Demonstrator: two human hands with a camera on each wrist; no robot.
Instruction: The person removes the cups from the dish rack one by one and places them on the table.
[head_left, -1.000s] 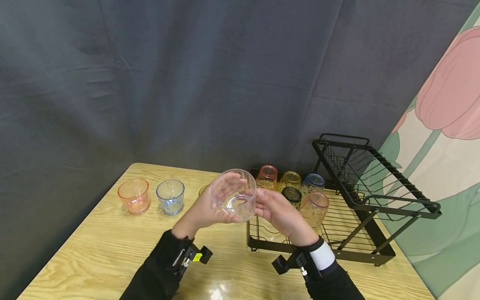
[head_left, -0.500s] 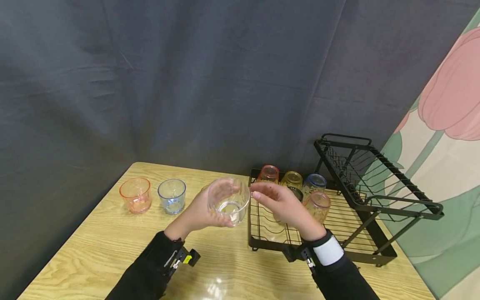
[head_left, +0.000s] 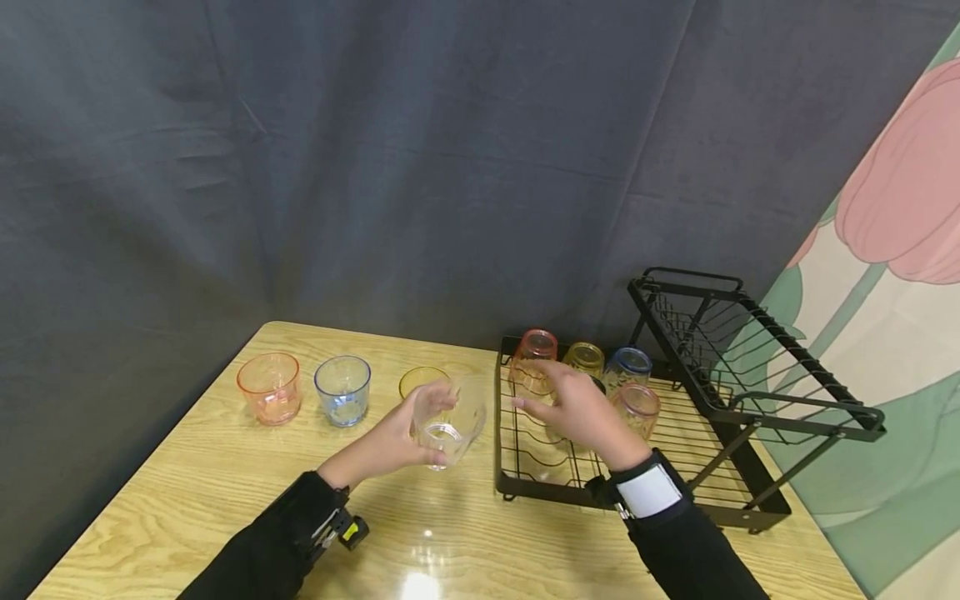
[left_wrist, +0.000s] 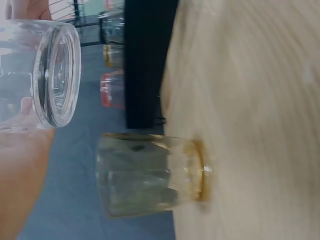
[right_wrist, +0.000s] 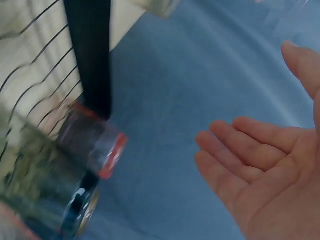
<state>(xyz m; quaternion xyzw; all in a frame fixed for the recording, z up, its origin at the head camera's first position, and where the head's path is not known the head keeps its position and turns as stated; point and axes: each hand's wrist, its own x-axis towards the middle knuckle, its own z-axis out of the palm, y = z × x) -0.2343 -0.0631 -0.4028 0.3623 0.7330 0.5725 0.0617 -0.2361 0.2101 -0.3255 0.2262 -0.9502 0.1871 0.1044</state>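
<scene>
My left hand [head_left: 393, 437] grips a clear drinking glass [head_left: 457, 421] above the table, thumb on the near side; its thick base [left_wrist: 62, 75] shows in the left wrist view. Behind it a yellow glass [head_left: 422, 377] stands on the table, partly hidden. A blue-rimmed glass [head_left: 342, 392] and an orange-red glass [head_left: 270, 390] stand upright farther left. With fingers extended and nothing in it, my right hand [head_left: 581, 412] hovers over the dish rack [head_left: 540, 490]. Upside-down glasses sit in the rack: red [head_left: 536, 343], yellow [head_left: 585, 357], blue [head_left: 630, 360], pink [head_left: 637, 408], plus a dark one mostly hidden by that hand.
The black rack's raised upper tier [head_left: 757, 358] slants over its right side. A dark curtain [head_left: 420, 183] hangs behind the wooden table [head_left: 465, 533]. A tulip-patterned cloth [head_left: 892, 333] hangs at the right.
My right hand has let go of the clear glass and moved right, over the rack. My left hand has carried the glass left and slightly down, uncovering more of the yellow glass on the table.
</scene>
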